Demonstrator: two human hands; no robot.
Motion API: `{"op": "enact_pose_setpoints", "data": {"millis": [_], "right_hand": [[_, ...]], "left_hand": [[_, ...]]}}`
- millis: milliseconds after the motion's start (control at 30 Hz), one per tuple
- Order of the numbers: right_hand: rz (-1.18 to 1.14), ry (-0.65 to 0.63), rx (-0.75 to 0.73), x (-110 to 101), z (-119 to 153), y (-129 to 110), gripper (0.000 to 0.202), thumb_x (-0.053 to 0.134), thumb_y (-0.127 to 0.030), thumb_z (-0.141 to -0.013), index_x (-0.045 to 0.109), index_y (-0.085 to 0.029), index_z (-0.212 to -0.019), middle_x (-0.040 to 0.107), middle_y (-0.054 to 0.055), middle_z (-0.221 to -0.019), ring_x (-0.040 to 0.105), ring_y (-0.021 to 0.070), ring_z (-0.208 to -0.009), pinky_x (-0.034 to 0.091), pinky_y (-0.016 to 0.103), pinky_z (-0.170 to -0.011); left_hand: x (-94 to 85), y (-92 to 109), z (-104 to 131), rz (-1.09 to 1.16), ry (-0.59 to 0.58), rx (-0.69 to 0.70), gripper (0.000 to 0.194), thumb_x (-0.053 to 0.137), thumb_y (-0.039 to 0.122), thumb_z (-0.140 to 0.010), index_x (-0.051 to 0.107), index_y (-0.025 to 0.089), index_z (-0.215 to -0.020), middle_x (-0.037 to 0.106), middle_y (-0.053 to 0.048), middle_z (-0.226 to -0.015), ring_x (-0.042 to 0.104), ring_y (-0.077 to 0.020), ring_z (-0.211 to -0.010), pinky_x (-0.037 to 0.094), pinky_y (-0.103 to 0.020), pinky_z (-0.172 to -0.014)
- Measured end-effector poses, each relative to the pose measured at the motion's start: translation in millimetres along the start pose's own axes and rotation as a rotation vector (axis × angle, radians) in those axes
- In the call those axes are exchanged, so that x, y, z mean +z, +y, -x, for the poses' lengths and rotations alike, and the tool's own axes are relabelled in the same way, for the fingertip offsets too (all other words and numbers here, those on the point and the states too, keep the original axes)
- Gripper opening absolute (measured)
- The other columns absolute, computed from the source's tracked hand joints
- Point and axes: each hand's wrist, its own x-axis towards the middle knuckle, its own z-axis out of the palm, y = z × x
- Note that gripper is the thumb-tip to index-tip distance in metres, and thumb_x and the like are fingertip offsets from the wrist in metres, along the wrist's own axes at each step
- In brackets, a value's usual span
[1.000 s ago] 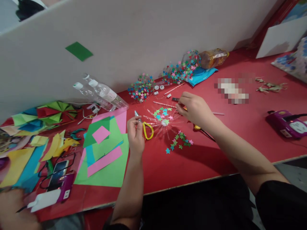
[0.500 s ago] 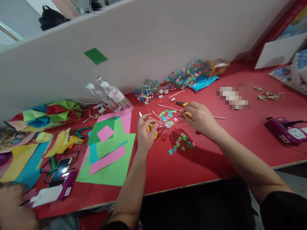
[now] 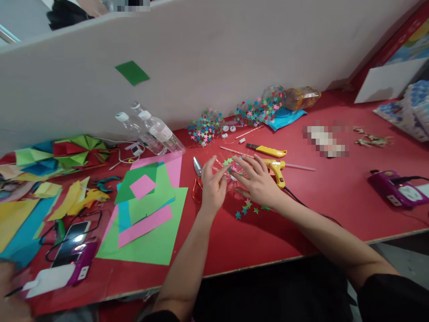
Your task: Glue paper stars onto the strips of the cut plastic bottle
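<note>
My left hand (image 3: pixel 213 188) is over the left side of a clear spiky piece (image 3: pixel 233 177) with coloured paper stars, its fingers curved and apart. From the right, my right hand (image 3: pixel 259 181) reaches over the same piece with its fingers spread. The two sets of fingertips nearly meet and hide much of it. Several loose-looking stars (image 3: pixel 244 211) show on the table below. Scissors (image 3: pixel 197 166) lie beside my left hand, partly covered. A yellow glue gun (image 3: pixel 277 172) lies just past my right hand, and a yellow box cutter (image 3: pixel 271 151) lies behind it.
Star-covered balls (image 3: pixel 206 127) and clear bottles (image 3: pixel 162 133) are along the wall. Coloured paper sheets (image 3: pixel 147 237) lie left, near a phone (image 3: pixel 72 241) and a purple power strip (image 3: pixel 83 259). Another purple power strip (image 3: pixel 397 190) is right. Another person's blurred hand (image 3: pixel 11 295) is lower left.
My right hand has come away from the glue gun, which now lies on the table, and moved left over the starred piece. My left hand has shifted slightly right towards it.
</note>
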Motion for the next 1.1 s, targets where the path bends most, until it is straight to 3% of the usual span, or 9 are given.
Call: {"op": "enact_pose_setpoints", "data": {"millis": [167,333,633,933,1100], "right_hand": [[0.004,0.066,-0.055,5,4,1,0.042,0.061,-0.037,-0.087,0.058,-0.019,-0.124,0.046,0.014,-0.146,0.039,0.0309,-0.133,0.024,0.055,-0.114],[-0.029,0.036,-0.036,5,4,1,0.041,0.060,-0.037,-0.088,0.057,-0.021,-0.125,0.044,0.013,-0.148,0.037,0.0301,-0.134,0.023,0.055,-0.114],[-0.110,0.090,-0.083,-5,6,-2,0.033,0.057,-0.036,-0.090,0.061,-0.020,-0.119,0.048,0.014,-0.143,0.040,0.0288,-0.131,0.029,0.053,-0.112],[-0.214,0.271,0.223,-18,13,29,0.028,0.056,-0.024,-0.088,0.060,-0.025,-0.115,0.051,0.011,-0.134,0.048,0.0295,-0.123,0.039,0.050,-0.100],[-0.250,0.301,0.304,-17,14,41,0.018,0.054,-0.025,-0.089,0.061,-0.022,-0.105,0.060,0.012,-0.118,0.056,0.0256,-0.109,0.044,0.042,-0.092]], "left_hand": [[-0.3,-3,0,-0.007,-0.012,0.000,0.032,0.048,0.018,-0.093,0.063,0.027,-0.120,0.041,-0.008,-0.146,0.036,-0.0256,-0.138,0.027,-0.053,-0.115],[0.3,-3,0,0.003,-0.011,0.002,0.033,0.046,0.019,-0.094,0.062,0.025,-0.122,0.042,-0.010,-0.144,0.037,-0.0250,-0.137,0.028,-0.051,-0.115],[-1.9,0,1,0.058,-0.010,-0.028,0.032,0.045,0.027,-0.096,0.061,0.027,-0.124,0.043,-0.009,-0.143,0.039,-0.0246,-0.136,0.029,-0.049,-0.115],[-5.5,0,1,0.189,0.038,-0.101,0.029,0.047,0.024,-0.094,0.063,0.026,-0.119,0.049,-0.008,-0.139,0.044,-0.0216,-0.133,0.032,-0.045,-0.114],[-8.5,-9,2,0.312,0.150,-0.172,0.027,0.052,0.028,-0.093,0.062,0.022,-0.117,0.057,-0.010,-0.131,0.049,-0.0216,-0.128,0.036,-0.043,-0.111]]}}
